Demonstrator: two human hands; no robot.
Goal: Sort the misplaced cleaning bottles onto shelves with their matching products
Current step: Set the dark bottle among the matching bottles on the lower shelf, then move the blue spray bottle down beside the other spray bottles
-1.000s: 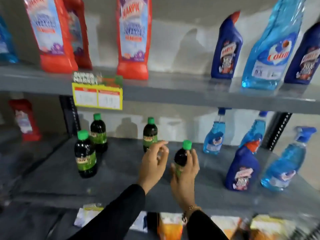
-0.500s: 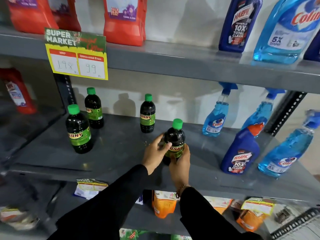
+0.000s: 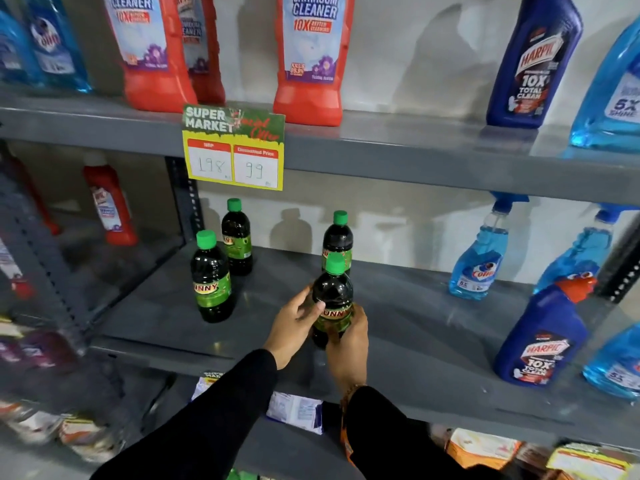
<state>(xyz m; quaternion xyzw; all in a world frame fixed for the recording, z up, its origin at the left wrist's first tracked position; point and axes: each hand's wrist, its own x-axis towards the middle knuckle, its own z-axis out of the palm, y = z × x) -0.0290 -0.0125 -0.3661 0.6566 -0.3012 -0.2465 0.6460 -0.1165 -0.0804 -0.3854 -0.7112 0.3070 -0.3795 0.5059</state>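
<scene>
A dark bottle with a green cap and green label stands upright on the grey middle shelf. My left hand wraps its left side and my right hand cups its lower right side. Three matching dark bottles stand on the same shelf: one directly behind, two to the left. A dark blue Harpic bottle with a red cap stands at the right among blue spray bottles.
The upper shelf holds red bathroom cleaner bottles, a blue Harpic bottle and light blue bottles. A price card hangs from its edge. Packets lie on the lower shelf. A red bottle stands in the left bay.
My left hand has closed onto the dark bottle, so both hands now hold it. The bottle now stands in front of the rear dark bottle; the view has shifted closer.
</scene>
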